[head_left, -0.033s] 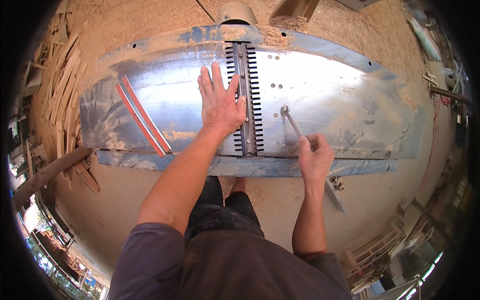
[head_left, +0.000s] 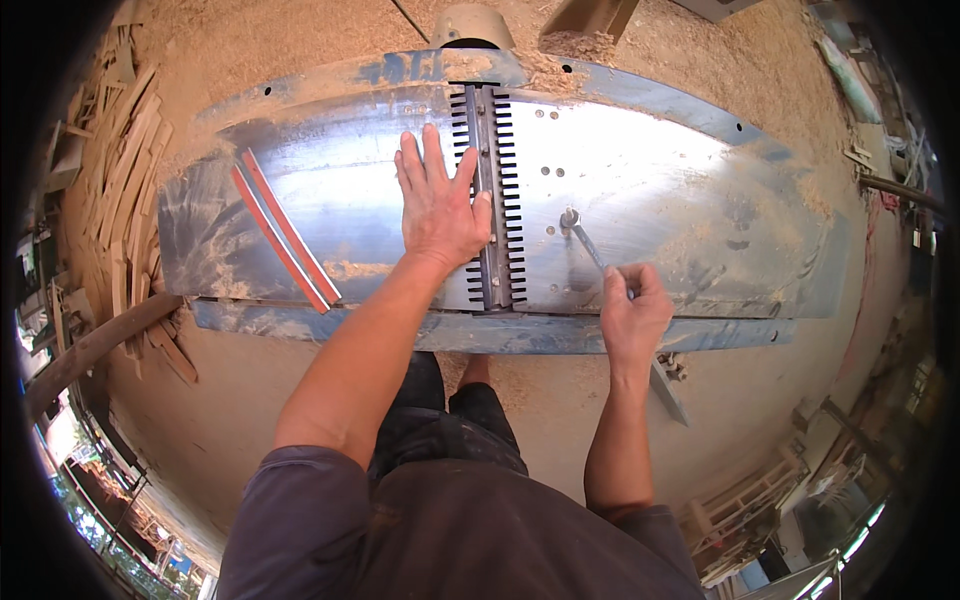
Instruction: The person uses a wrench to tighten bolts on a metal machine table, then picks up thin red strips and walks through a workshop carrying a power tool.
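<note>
Sawdust-strewn floor (head_left: pixel 300 50); smooth steel table (head_left: pixel 650 170), blue-edged, extends broadly left and right. Left hand (head_left: pixel 440 212) lies flat, spread wide, at toothed slot (head_left: pixel 496 178); right hand (head_left: pixel 637 315) grips slim metal wrench (head_left: pixel 588 242), right of slot.

The cutterhead (head_left: pixel 489 250) runs front to back across the middle of the jointer table (head_left: pixel 660 180). The left hand (head_left: pixel 440 212) lies at its left side, two blade strips (head_left: pixel 290 233) farther left. On the right, a wrench (head_left: pixel 588 240) stretches to the right hand (head_left: pixel 637 308) near the front edge. Wood offcuts (head_left: pixel 135 200) lie left of the table, sawdust (head_left: pixel 300 50) behind.
</note>
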A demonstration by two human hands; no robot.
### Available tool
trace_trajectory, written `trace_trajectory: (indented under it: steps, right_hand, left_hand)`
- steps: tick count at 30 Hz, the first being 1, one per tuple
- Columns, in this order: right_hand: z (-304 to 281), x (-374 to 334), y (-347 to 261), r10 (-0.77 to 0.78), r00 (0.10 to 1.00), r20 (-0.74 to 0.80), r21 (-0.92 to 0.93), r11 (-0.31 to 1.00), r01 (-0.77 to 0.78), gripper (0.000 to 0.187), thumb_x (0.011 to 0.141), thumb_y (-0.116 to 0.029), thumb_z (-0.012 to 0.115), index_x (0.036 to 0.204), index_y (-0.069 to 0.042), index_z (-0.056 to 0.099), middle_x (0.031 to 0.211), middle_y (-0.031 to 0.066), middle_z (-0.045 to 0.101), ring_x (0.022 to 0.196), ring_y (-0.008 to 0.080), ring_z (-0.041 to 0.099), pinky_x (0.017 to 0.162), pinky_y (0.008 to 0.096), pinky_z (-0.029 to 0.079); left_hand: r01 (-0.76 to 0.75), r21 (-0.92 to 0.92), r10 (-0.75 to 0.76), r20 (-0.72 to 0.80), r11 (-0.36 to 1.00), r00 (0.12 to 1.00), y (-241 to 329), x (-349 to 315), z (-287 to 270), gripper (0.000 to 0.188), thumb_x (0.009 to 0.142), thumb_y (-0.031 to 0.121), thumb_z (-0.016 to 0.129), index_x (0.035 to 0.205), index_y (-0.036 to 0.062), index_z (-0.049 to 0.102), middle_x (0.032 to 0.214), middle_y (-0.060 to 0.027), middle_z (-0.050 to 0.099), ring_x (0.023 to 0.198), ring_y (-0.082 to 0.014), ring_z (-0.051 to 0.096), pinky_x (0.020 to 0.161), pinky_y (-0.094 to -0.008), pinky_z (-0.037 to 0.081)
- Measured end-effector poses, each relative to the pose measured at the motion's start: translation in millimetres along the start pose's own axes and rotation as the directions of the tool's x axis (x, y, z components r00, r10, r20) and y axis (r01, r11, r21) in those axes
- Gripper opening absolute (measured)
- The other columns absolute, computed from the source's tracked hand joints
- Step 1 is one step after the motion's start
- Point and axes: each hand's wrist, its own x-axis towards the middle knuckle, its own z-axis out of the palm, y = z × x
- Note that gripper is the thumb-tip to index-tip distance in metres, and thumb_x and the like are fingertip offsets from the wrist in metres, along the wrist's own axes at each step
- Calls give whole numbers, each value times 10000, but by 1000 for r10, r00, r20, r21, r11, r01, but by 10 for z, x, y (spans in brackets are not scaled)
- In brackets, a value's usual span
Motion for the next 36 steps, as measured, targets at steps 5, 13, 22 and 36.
trace_trajectory:
  steps: [5, 13, 22, 36]
  right_hand:
    - [-16, 229, -156, -119, 987, -110, -11, 993, 119, 167, 879, -50, 753, 1018, -11, 670, 780, 73, 630, 666, 151, 552, 625, 309, 477]
    - [195, 398, -355, -209, 968, -142, 208, 949, 236, 211, 854, -12, 781, 1039, -2, 682, 863, 34, 624, 727, 111, 556, 650, 263, 482]
    - [720, 502, -166, -1, 987, 159, 394, 917, -63, 34, 940, -28, 681, 969, -11, 685, 801, 48, 669, 680, 101, 574, 624, 270, 474]
    - [401, 138, -255, 99, 935, 340, 139, 978, -154, 189, 919, -97, 673, 1025, 53, 719, 719, 82, 685, 649, 116, 609, 592, 303, 472]
  left_hand:
    - [16, 3, -16, 15, 1000, 1000, 0, 0, -9, 569, 887, 302, 624, 1394, 49, 572, 1617, -326, 194, 1486, -578, 134, 1219, -672, 133]
    - [20, 7, -20, 37, 1000, 999, 17, 13, -25, 568, 890, 306, 614, 1399, 59, 566, 1617, -331, 186, 1490, -580, 120, 1222, -671, 121]
    - [15, 17, -16, 56, 1000, 998, 25, 17, -54, 585, 892, 313, 616, 1413, 61, 537, 1614, -346, 175, 1493, -585, 102, 1220, -678, 111]
    - [8, -51, -2, 111, 999, 994, -45, -50, -140, 749, 869, 415, 634, 1480, 13, 472, 1642, -348, 123, 1518, -568, 46, 1246, -637, 76]
